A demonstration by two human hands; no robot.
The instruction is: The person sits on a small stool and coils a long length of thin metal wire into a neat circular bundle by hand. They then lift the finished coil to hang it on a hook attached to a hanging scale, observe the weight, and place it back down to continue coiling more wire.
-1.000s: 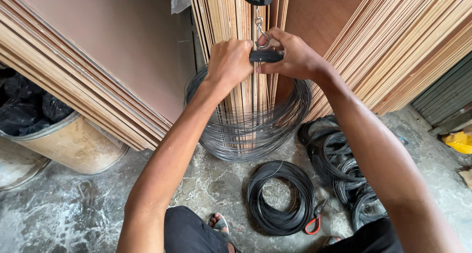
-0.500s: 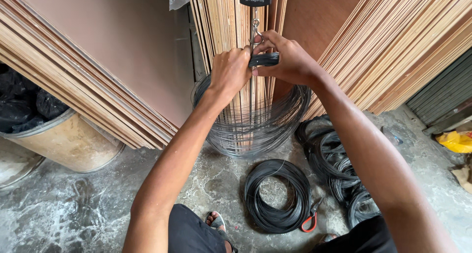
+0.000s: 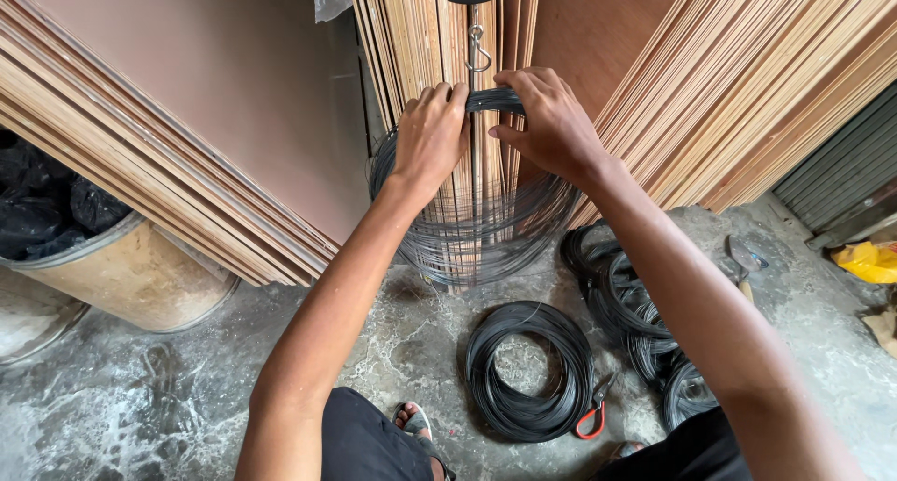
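Your left hand [image 3: 432, 137] & right hand [image 3: 551, 126] are bare: no gloves, no rings, no watch or band at either wrist. Both forearms are uncovered up to the frame's lower edge, no sleeves in view. Nails are cut short. You're in dark, near-black shorts [image 3: 369, 441], plain fabric, w/ a second dark patch of cloth low on the right. One foot shows betw. your legs in a grey open sandal [image 3: 416, 421], toes out
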